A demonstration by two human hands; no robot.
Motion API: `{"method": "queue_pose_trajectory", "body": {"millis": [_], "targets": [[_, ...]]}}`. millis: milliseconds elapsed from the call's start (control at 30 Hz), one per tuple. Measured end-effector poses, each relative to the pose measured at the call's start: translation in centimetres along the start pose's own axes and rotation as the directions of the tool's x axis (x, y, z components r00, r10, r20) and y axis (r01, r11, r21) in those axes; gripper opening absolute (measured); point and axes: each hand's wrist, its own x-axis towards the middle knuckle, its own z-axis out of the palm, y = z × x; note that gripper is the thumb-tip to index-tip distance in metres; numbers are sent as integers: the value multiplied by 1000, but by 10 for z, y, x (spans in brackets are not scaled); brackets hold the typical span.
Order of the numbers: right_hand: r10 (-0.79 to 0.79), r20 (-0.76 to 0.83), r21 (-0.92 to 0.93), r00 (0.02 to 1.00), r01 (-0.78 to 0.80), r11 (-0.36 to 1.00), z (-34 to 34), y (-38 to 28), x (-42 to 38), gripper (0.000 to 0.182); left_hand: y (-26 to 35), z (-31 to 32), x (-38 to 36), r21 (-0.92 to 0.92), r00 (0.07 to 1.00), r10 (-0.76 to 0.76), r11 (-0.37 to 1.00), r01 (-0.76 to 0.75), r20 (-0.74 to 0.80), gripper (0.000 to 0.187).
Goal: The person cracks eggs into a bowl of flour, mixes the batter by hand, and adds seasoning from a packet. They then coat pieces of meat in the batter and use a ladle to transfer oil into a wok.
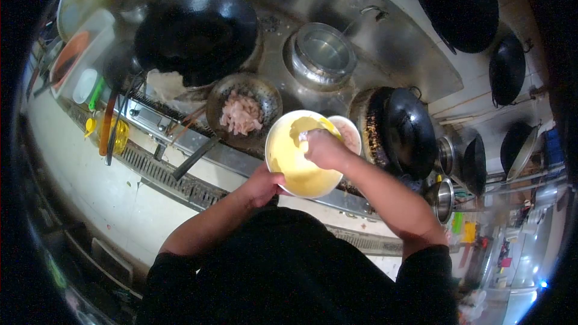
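A large white bowl [274,144] with yellow contents is in front of my body. My left hand [263,186] grips its near left rim, with the thumb over the edge. My right hand [327,149] is over the inside of the bowl, fingers curled closed. A small pale bit shows at the fingertips, but I cannot make out what they hold. Partly behind the large bowl stands a smaller white bowl [347,130] with pinkish contents. To the left, a perforated strainer [273,97] with a long handle holds pale pinkish pieces of meat [241,114].
A big black wok [195,33] sits at the back left of the stove. Behind the bowls is a metal pot [325,54]; another wok [409,132] leans at the right. An oil bottle [120,136] stands left, and several pans hang on the right wall.
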Motion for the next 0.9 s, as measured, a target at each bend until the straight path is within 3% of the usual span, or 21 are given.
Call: {"method": "queue_pose_trajectory", "body": {"millis": [200, 300, 367, 500, 567, 600, 667, 700, 733, 800, 833, 900], "targets": [[82, -27, -38, 996, -83, 996, -13, -9, 3, 29, 1, 2, 0, -11, 1000, 12, 1000, -12, -20, 65], [32, -67, 29, 997, -30, 999, -25, -5, 6, 29, 3, 5, -1, -17, 1000, 16, 1000, -16, -16, 64], [-25, -29, 122, 999, 29, 992, -32, 0, 7, 32, 4, 5, 0, -20, 1000, 21, 1000, -22, -14, 63], [-80, 69, 140, 994, 69, 988, -15, 28, 11, 36, 4, 2, 2, -19, 998, 43, 999, -44, -37, 62], [85, 52, -8, 995, -84, 996, 2, 34, 7, 42, 4, 0, 3, -24, 996, 71, 997, -73, -49, 62], [81, 56, -11, 995, -81, 997, 10, 31, 3, 42, 3, -1, 4, -24, 991, 115, 993, -117, -67, 63], [244, -13, 106, 970, -241, 965, 28, 17, -8, 43, -1, -4, 6, -27, 984, 153, 987, -156, -86, 63], [353, 18, 252, 936, -345, 904, 33, 9, -10, 40, -4, -5, 9, -41, 981, 173, 983, -177, -86, 62], [353, 19, 252, 936, -346, 904, 35, 3, -14, 40, -3, -3, 9, -55, 977, 194, 978, -199, -86, 62], [436, 195, 670, 878, -444, 595, 41, -6, -18, 41, -1, 2, 11, -51, 974, 188, 979, -196, -128, 63], [404, 210, 777, 890, -403, 484, 44, -9, -17, 40, 1, 5, 12, -47, 969, 180, 981, -190, -170, 63], [394, 207, 814, 896, -381, 438, 37, -8, -13, 41, -3, -5, 17, -58, 971, 157, 984, -170, -178, 63]]}}
